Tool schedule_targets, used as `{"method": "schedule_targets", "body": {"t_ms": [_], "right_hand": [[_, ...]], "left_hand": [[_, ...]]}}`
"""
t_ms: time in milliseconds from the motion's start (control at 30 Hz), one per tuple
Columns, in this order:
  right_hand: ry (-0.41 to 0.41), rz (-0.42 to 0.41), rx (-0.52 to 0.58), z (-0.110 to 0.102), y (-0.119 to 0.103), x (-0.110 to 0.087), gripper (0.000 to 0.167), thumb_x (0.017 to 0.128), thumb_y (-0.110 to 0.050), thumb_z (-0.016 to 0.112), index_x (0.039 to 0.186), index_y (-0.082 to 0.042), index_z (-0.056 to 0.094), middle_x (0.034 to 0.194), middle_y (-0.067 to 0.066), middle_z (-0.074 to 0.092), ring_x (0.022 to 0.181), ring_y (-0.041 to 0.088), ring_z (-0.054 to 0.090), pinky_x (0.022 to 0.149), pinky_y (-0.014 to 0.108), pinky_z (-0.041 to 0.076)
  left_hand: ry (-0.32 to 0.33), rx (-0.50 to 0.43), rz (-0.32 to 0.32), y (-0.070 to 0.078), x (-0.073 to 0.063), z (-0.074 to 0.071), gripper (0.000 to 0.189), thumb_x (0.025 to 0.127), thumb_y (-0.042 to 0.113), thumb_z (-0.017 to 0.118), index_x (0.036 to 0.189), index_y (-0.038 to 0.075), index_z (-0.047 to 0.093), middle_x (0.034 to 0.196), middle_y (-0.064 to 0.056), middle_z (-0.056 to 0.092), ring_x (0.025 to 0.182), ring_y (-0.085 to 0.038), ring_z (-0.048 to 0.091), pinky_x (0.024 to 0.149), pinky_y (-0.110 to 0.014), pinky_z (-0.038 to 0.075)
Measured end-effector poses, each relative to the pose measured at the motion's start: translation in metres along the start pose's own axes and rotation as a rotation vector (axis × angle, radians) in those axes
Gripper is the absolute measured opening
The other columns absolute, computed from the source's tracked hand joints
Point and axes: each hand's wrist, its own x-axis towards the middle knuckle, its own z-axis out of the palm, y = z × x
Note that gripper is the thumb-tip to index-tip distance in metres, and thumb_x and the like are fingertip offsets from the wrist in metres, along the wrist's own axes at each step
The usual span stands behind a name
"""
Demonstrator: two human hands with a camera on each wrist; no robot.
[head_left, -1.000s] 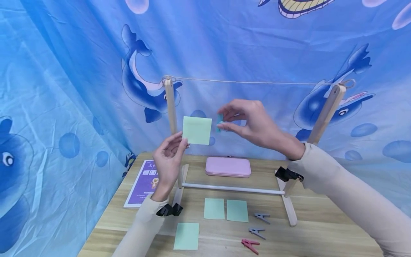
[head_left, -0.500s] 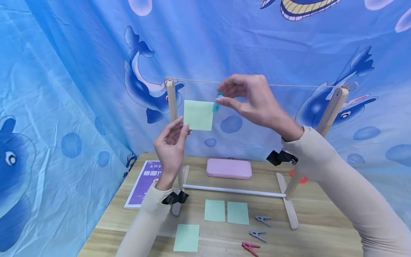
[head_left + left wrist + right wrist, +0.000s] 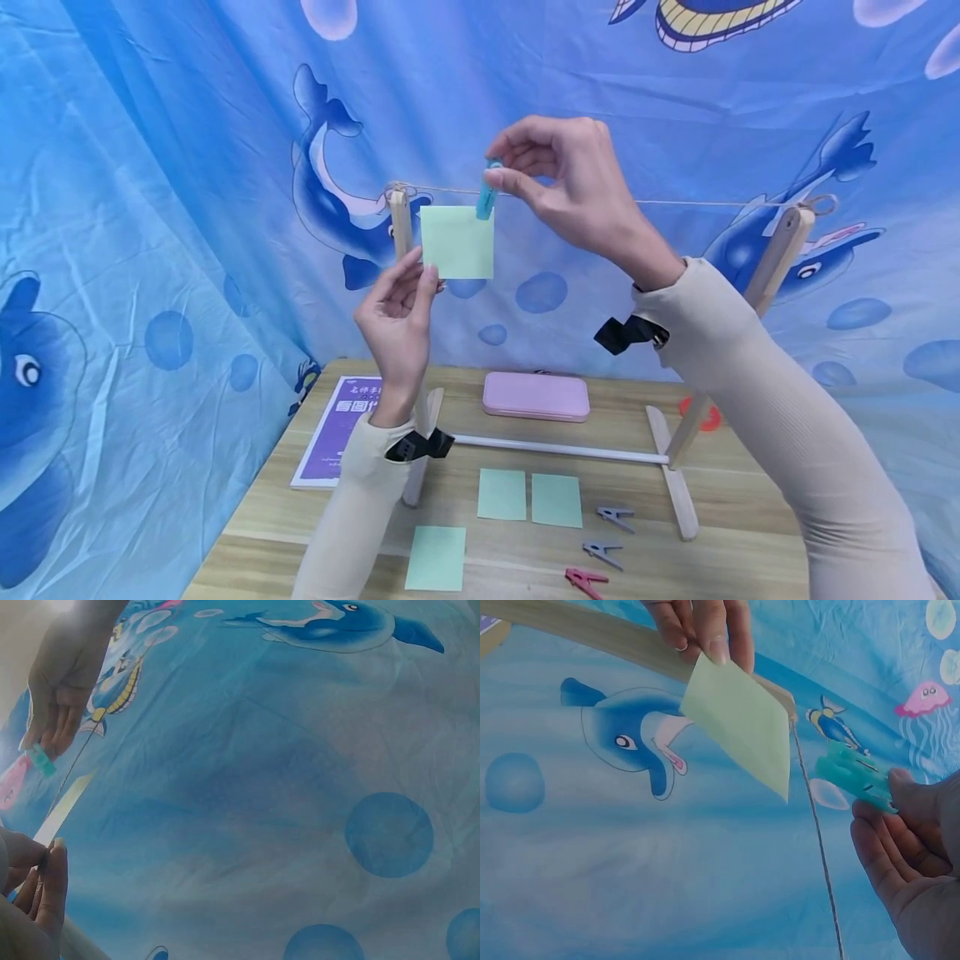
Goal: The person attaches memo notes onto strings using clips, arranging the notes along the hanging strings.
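Observation:
My left hand pinches a pale green sticky note by its lower left corner, holding it upright near the string. In my right hand a teal clothespin is pinched between thumb and fingers, tip pointing down. In the head view the clothespin overlaps the note's upper right corner. The right wrist view shows the clothespin apart from the note, with the string between them. From the left wrist, the note appears nearly edge-on below the clothespin.
The string runs between two wooden posts joined low by a white rod. On the table lie green notes, two grey-blue clothespins, a red clothespin, a pink case and a purple book.
Both hands have risen toward the string, bringing the note and clothespin up. The right hand has also moved left, so the clothespin now overlaps the note's top corner in the head view.

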Motion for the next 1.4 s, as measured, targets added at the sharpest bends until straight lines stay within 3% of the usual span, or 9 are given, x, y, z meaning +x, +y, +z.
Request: {"method": "schedule_targets", "body": {"t_ms": [267,533,1000,1233,1400], "right_hand": [[0.056,0.014,0.016,-0.001,-0.003,0.017,0.017,0.096,-0.018,0.077,0.106,-0.004,0.078,0.098,0.006,0.079,0.084,0.004,0.071,0.087,0.020,0.061],[0.060,0.066,0.043,0.007,0.003,0.030,0.018,0.095,-0.019,0.078,0.105,-0.005,0.079,0.098,0.008,0.078,0.084,0.009,0.073,0.087,0.020,0.061],[0.020,0.083,0.067,0.023,0.007,0.034,0.015,0.097,-0.016,0.075,0.107,-0.005,0.079,0.100,0.010,0.078,0.087,0.015,0.074,0.086,0.021,0.061],[-0.024,0.130,0.066,0.026,0.005,0.030,0.016,0.096,-0.019,0.077,0.107,-0.007,0.079,0.098,0.007,0.078,0.084,0.008,0.073,0.085,0.021,0.061],[-0.044,0.119,0.064,0.029,0.003,0.028,0.017,0.097,-0.017,0.075,0.109,-0.006,0.078,0.100,0.009,0.078,0.087,0.016,0.074,0.085,0.023,0.061]], "left_hand": [[0.003,-0.005,0.002,0.001,0.004,0.005,0.029,0.096,0.005,0.073,0.125,0.001,0.073,0.107,-0.019,0.075,0.088,-0.014,0.076,0.082,-0.029,0.067],[0.009,-0.008,0.000,0.003,0.009,0.005,0.027,0.096,0.007,0.074,0.123,0.002,0.074,0.105,-0.017,0.077,0.086,-0.014,0.077,0.082,-0.032,0.067],[0.014,-0.022,-0.010,0.008,0.012,0.010,0.027,0.097,0.008,0.073,0.124,0.002,0.074,0.110,-0.021,0.077,0.088,-0.015,0.078,0.084,-0.034,0.067],[0.008,-0.030,-0.023,0.009,0.013,0.013,0.027,0.097,0.008,0.073,0.124,0.001,0.074,0.111,-0.020,0.077,0.090,-0.015,0.078,0.085,-0.035,0.067],[0.011,-0.025,-0.019,0.009,0.012,0.011,0.028,0.098,0.008,0.073,0.124,0.001,0.074,0.112,-0.021,0.077,0.091,-0.015,0.078,0.085,-0.035,0.067]]}}
